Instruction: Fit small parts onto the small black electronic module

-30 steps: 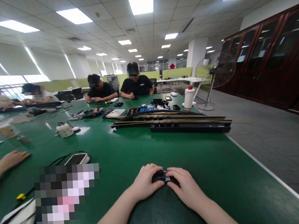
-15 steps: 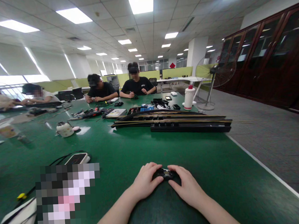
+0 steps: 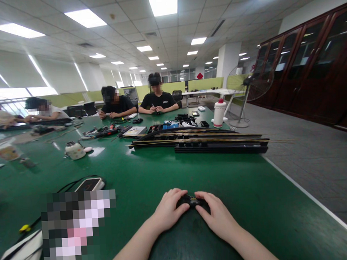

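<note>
Near the front of the green table, both hands hold a small black object [image 3: 193, 200] between them. Its middle shows a shiny, yellowish part, but its exact kind cannot be made out. My left hand [image 3: 171, 209] grips the left end, fingers on the far side and thumb on the near side. At the opposite end, my right hand [image 3: 216, 209] is closed in much the same way. The fingers and thumbs cover both ends of the object, which is low over the tabletop or resting on it.
Black rails with thin brass-coloured rods [image 3: 221, 147] lie across the green table [image 3: 135, 183]. Behind them stands a white bottle with a red cap [image 3: 219, 114]. Leftward are a small patterned pot [image 3: 75, 150], a phone-like device [image 3: 90, 185] and a blurred-out patch. Several people sit around the table.
My hands stay in place around the black object; the glint on its middle has dimmed, as if slightly tilted. Across the table, a person in black has brought both hands together.
</note>
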